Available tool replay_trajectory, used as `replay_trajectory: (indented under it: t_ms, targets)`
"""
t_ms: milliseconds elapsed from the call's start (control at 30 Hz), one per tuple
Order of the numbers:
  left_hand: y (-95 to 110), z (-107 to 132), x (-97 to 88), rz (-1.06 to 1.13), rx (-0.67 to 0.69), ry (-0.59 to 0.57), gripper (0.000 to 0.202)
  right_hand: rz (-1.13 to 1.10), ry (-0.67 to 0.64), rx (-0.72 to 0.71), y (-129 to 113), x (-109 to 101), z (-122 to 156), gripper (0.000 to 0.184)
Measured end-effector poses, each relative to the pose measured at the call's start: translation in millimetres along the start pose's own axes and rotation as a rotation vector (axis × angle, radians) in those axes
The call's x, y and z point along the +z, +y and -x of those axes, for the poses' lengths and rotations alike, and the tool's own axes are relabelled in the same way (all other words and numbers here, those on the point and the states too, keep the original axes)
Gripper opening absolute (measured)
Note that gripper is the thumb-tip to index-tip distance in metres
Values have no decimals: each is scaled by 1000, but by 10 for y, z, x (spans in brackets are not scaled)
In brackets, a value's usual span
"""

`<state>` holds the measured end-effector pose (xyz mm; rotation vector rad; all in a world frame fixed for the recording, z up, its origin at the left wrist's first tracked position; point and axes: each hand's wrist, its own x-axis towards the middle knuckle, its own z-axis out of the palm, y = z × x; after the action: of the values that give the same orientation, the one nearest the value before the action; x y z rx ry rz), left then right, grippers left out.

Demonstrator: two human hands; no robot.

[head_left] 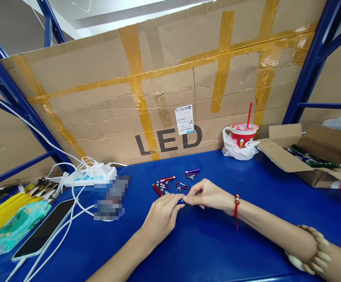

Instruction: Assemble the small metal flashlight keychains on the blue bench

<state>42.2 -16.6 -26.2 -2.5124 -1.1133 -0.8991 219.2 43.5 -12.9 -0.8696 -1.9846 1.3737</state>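
Note:
My left hand (162, 210) is closed around a small blue metal tube (180, 201), like a mini flashlight body, with only its end showing. At that end, my right hand (207, 195) makes a pinch with thumb and forefinger; what lies between the fingertips is too small to make out. Just beyond the hands are a red tube (168, 179), a second red tube (157, 190) and a purple tube (192, 171). Several small silver button cells (162, 185) are scattered among them, beside a red carabiner clip (182, 185).
A red cup (243, 135) with a straw stands in a white bag at the back. An open carton (314, 172) of tubes sits at right. On the left are a white power strip (82, 179), cables, a phone (45, 229) and yellow packets (8, 211). Cardboard (105, 117) walls the back.

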Motion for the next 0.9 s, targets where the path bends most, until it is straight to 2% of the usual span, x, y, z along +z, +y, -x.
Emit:
replay_trajectory:
  t_ms: [100, 200, 333, 433, 500, 567, 600, 700, 900]
  targets:
    - [5, -21, -14, -26, 17, 33, 21, -92, -51, 63, 18, -9, -10, 41]
    - [-18, -47, 12, -32, -4, 61, 18, -111, -32, 50, 41, 4, -36, 42]
    - [-54, -71, 77, 77, -143, 43, 17, -19, 52, -48, 38, -15, -77, 46]
    - [-58, -79, 88, 145, -281, 24, 19, 66, 142, -84, 28, -126, -102, 49]
    - [-55, -82, 77, 156, -391, 4, 20, 177, 248, -168, 32, -227, -111, 44]
    - [-56, -86, 62, 159, -498, -31, 22, 475, 378, -245, 45, -314, -112, 31]
    - [-59, -87, 57, 163, -537, -40, 23, 635, 390, -257, 54, -345, -111, 25]
    - [-68, -90, 50, 202, -569, -34, 25, 911, 291, -229, 79, -389, -108, 16]
    - [-63, -98, 54, 353, -622, 23, 34, 962, 210, -210, 104, -411, -108, 11]
